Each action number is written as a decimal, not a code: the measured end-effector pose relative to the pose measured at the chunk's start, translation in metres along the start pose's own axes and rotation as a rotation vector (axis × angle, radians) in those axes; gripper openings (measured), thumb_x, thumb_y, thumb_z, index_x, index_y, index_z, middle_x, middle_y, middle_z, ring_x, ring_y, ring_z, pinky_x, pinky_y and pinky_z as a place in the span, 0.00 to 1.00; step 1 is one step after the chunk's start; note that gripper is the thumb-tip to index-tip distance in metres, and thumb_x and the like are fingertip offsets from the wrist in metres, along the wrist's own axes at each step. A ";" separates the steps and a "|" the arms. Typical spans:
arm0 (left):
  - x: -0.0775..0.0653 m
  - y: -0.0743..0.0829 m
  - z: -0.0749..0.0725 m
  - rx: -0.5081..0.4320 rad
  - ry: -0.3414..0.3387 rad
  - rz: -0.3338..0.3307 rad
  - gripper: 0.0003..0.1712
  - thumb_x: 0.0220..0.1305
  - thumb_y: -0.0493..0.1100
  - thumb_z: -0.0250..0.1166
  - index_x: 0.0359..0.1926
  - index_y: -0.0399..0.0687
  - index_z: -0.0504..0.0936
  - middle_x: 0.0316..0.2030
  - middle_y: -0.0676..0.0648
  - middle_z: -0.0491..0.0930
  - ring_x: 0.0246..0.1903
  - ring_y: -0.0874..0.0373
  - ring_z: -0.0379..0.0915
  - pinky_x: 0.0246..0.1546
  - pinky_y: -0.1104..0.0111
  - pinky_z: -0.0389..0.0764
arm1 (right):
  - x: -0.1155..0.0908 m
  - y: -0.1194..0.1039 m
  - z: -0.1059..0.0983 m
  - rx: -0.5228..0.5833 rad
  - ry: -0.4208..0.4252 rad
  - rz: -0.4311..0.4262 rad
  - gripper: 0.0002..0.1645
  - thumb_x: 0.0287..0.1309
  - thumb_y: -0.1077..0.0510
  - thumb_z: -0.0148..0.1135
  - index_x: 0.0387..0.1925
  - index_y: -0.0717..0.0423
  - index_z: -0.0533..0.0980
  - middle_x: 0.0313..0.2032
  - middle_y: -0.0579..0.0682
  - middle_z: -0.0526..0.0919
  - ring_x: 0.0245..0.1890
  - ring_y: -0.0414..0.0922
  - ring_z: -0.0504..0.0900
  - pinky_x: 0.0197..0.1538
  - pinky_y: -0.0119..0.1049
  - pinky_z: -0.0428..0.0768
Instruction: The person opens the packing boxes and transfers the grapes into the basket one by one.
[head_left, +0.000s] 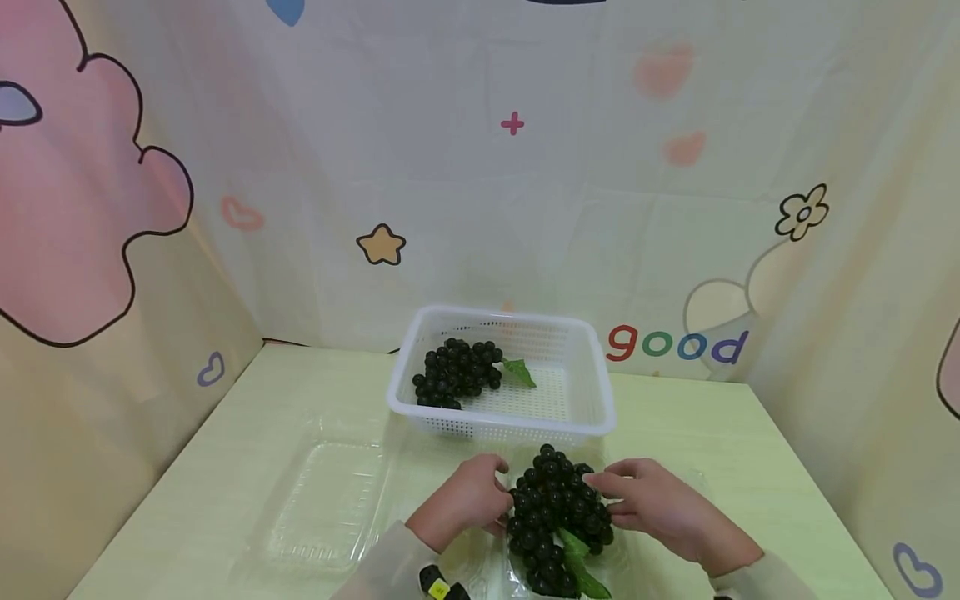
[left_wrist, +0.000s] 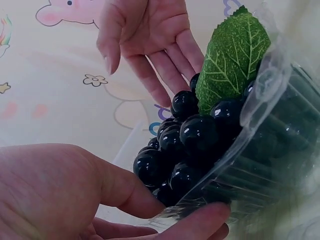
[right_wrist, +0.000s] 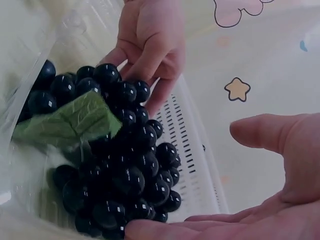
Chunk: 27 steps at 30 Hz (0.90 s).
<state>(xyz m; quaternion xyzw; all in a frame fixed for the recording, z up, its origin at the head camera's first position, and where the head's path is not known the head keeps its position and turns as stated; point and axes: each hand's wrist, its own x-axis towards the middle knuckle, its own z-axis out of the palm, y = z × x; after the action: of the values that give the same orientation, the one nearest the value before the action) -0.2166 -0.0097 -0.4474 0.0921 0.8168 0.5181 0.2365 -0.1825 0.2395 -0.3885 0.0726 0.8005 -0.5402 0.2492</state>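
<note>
A bunch of dark grapes (head_left: 551,492) with a green leaf (left_wrist: 232,57) lies in a clear plastic box (left_wrist: 270,95) near the table's front. My left hand (head_left: 472,496) is at the left side of the bunch. In the left wrist view its thumb and a finger pinch the box's edge beside the grapes. On the other side, my right hand (head_left: 660,504) has its fingers extended and the thumb spread. Its fingertips touch the outer grapes in the right wrist view. Much of the box is hidden under the bunch.
Behind the hands stands a white perforated basket (head_left: 510,427), holding another bunch of grapes (head_left: 453,371) with a leaf. Another clear plastic container (head_left: 326,500) lies on the table to the left. A printed curtain (head_left: 450,167) encloses the back and sides.
</note>
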 end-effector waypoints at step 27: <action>0.002 -0.004 0.002 0.003 0.011 0.017 0.29 0.61 0.27 0.58 0.65 0.25 0.70 0.40 0.37 0.85 0.29 0.42 0.88 0.29 0.57 0.89 | 0.026 0.007 0.026 -0.285 0.002 -0.082 0.57 0.55 0.41 0.76 0.73 0.68 0.59 0.72 0.68 0.65 0.71 0.66 0.66 0.65 0.62 0.74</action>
<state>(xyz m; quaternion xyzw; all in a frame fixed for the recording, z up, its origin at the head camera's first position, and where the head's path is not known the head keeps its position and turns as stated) -0.2173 -0.0089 -0.4527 0.0967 0.8181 0.5194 0.2271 -0.1940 0.2145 -0.4144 0.0045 0.8716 -0.4307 0.2340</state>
